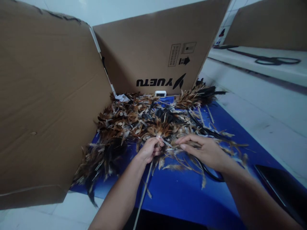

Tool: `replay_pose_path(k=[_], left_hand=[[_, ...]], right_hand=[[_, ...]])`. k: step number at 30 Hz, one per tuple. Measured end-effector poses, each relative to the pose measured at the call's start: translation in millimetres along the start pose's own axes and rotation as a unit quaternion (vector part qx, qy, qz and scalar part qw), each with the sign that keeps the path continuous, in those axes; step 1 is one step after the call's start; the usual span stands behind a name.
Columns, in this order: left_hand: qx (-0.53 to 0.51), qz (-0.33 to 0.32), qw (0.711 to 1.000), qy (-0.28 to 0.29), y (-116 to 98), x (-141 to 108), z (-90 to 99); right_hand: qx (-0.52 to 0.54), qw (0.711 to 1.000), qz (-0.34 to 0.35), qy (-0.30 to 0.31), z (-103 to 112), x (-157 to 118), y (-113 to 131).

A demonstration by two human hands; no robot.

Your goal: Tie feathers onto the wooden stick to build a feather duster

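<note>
My left hand (150, 150) is closed around the base of a feather bundle (160, 127), whose brown and black feathers fan out away from me. A thin pale strip (144, 191) runs from beneath this hand toward the bottom edge. A short white stick-like piece (167, 143) points out to the right of the left fingers. Just right of it, my right hand (201, 148) hovers over loose feathers, thumb and fingers apart, with nothing visible between them. Brown and black feathers (124, 121) lie in a wide pile beyond both hands.
Cardboard panels stand at the left (48, 105) and behind (148, 54) the blue table (172, 195). A small white device (160, 93) sits at the back. A black phone-like object (280, 188) lies at right. Black-handled scissors (275, 60) rest on a white ledge.
</note>
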State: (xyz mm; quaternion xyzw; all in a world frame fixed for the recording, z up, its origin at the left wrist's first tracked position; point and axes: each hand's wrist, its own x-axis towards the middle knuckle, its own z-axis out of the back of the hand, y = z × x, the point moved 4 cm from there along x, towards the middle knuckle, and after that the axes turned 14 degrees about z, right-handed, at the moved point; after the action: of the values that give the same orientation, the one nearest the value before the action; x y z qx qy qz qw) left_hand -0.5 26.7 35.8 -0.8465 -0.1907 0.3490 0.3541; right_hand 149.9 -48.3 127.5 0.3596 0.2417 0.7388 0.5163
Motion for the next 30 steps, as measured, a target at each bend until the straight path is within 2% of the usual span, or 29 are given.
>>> replay_pose_path(k=[3, 7, 11, 13, 21, 30], left_hand=[[0.007, -0.002, 1.000, 0.004, 3, 1, -0.2], [0.002, 0.001, 1.000, 0.001, 4, 2, -1.9], [0.000, 0.009, 1.000, -0.001, 2, 0, -5.8], [0.003, 0.012, 1.000, -0.015, 2, -1, -6.3], [0.009, 0.018, 0.999, -0.027, 4, 0, -6.1], [0.013, 0.015, 0.999, -0.034, 5, 1, -6.4]], right_hand=[[-0.009, 1.000, -0.001, 0.008, -2, 19, 3], [-0.008, 0.999, 0.015, 0.045, -15, 43, -7], [-0.043, 0.994, 0.087, 0.049, -25, 57, -17], [-0.061, 0.991, 0.105, 0.049, -29, 59, -19], [-0.076, 0.993, 0.075, 0.060, -36, 60, -20], [-0.113, 0.990, 0.080, 0.023, -39, 60, -20]])
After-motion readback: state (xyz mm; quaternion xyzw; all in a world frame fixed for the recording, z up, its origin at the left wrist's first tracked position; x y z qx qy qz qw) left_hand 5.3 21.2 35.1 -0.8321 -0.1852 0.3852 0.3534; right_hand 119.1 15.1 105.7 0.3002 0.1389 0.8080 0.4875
